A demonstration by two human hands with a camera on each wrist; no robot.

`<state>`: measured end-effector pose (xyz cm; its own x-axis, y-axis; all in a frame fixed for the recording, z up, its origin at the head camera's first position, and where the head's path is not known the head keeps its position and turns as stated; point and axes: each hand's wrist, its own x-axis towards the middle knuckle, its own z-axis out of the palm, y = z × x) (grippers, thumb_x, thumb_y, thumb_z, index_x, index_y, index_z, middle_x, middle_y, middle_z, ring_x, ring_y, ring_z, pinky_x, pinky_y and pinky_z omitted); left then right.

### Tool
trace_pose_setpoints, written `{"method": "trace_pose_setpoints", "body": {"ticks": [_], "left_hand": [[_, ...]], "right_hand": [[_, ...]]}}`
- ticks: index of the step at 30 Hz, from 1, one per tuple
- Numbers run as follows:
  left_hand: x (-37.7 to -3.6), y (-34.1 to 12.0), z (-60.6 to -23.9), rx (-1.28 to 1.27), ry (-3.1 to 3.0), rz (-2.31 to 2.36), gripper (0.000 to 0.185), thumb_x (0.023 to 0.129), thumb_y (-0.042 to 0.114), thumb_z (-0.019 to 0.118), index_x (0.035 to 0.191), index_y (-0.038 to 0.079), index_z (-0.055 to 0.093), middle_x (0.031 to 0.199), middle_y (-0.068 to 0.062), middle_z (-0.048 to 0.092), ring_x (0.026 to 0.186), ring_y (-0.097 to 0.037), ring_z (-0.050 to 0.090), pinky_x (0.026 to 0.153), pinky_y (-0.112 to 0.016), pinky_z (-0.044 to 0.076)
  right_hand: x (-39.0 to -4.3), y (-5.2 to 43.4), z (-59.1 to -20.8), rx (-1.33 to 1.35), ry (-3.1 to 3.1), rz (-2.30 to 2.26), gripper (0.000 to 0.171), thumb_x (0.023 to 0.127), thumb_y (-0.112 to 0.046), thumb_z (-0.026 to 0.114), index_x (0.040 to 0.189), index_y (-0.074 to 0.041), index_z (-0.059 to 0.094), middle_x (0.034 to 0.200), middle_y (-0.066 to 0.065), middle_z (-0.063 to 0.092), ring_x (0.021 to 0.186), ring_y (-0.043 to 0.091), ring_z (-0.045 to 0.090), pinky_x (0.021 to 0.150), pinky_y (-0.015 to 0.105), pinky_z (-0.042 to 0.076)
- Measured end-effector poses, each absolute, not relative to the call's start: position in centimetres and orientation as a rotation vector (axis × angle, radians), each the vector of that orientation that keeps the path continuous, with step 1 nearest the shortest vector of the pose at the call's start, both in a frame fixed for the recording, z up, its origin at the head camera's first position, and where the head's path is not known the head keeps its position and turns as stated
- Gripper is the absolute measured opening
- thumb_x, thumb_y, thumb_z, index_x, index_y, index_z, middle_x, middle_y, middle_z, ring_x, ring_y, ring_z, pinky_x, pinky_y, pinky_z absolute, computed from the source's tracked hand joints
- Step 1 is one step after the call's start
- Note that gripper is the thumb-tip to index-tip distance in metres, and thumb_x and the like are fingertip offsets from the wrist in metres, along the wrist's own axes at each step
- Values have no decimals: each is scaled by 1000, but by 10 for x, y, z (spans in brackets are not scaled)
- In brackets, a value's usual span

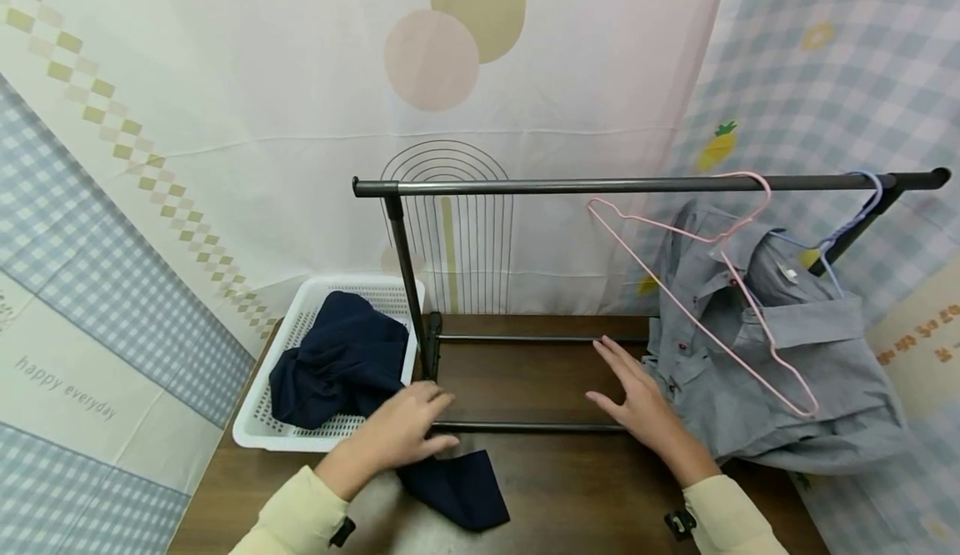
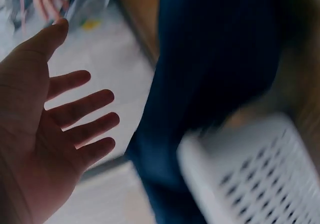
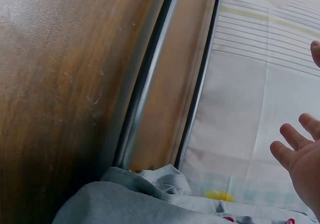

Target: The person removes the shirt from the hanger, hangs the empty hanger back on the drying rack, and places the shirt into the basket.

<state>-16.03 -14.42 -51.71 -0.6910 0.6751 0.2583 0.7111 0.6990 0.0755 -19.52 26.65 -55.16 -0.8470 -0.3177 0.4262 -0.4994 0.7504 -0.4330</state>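
In the head view my left hand hovers over the right rim of the white basket, fingers extended and holding nothing. Dark navy cloth lies bunched in the basket, and a navy end of fabric hangs over the table below the hand. My right hand is spread, nothing in it, just left of a grey shirt. That shirt hangs from a blue hanger on the black rack rail. A bare pink hanger hangs from the rail in front of the shirt.
The rack's left post rises beside the basket. Two lower bars, including the front bar, run along the wooden table. Patterned cloth hangs behind and at both sides.
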Motion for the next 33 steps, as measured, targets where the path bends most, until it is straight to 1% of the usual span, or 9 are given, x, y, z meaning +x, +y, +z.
{"method": "trace_pose_setpoints", "body": {"ticks": [4,9,12,15,18,20,25,29,33], "left_hand": [[-148,-127,-534,-1231,-2733,-219,58,88,51,78,125,7,70,113,-7,70,104,-24,67,93,-40,56],[-139,-111,-555,-1302,-2888,-84,69,88,62,73,136,12,65,120,-6,69,108,-23,66,95,-40,56],[-133,-103,-569,-1300,-2996,18,76,86,68,71,142,17,59,127,-7,66,112,-26,64,97,-44,55],[-127,-98,-582,-1273,-3055,108,85,82,72,72,146,20,55,131,-8,63,114,-29,63,99,-47,53],[-124,-96,-592,-1250,-3075,170,91,79,75,74,150,23,52,136,-8,61,115,-29,63,98,-46,54],[-122,-96,-597,-1249,-3065,195,91,77,75,76,150,25,52,136,-8,61,114,-27,64,93,-43,56],[-119,-98,-602,-1291,-2978,205,78,75,65,84,139,28,60,124,-6,62,101,-21,63,77,-35,58],[-120,-98,-605,-1343,-2947,152,62,77,49,88,131,30,63,116,-4,59,93,-18,61,68,-29,57],[-122,-96,-605,-1357,-2980,50,52,81,33,89,126,35,65,109,-1,58,87,-15,61,63,-25,53]], "right_hand": [[-199,268,-559,632,-2643,775,93,84,-24,88,162,-21,37,165,13,38,142,43,46,102,62,48],[-202,268,-564,663,-2645,678,94,83,-26,88,162,-20,37,163,18,38,139,47,48,103,66,46],[-203,266,-568,680,-2645,581,96,82,-29,89,162,-18,37,161,21,39,138,48,48,103,68,45],[-203,264,-571,687,-2663,522,96,82,-32,89,162,-18,37,162,21,38,139,48,46,104,68,45],[-203,262,-575,669,-2690,527,94,84,-34,87,161,-18,37,164,20,36,141,48,44,104,67,46],[-203,261,-577,648,-2711,545,92,85,-34,86,161,-18,38,165,20,35,142,47,43,103,67,46],[-202,260,-580,614,-2751,577,91,86,-35,85,162,-20,37,166,18,33,141,48,44,104,68,45],[-200,259,-580,612,-2763,580,91,86,-35,85,162,-20,37,166,17,33,140,49,45,104,68,45],[-200,258,-580,613,-2764,577,92,86,-35,86,162,-21,36,166,17,33,140,48,45,104,68,45]]}}
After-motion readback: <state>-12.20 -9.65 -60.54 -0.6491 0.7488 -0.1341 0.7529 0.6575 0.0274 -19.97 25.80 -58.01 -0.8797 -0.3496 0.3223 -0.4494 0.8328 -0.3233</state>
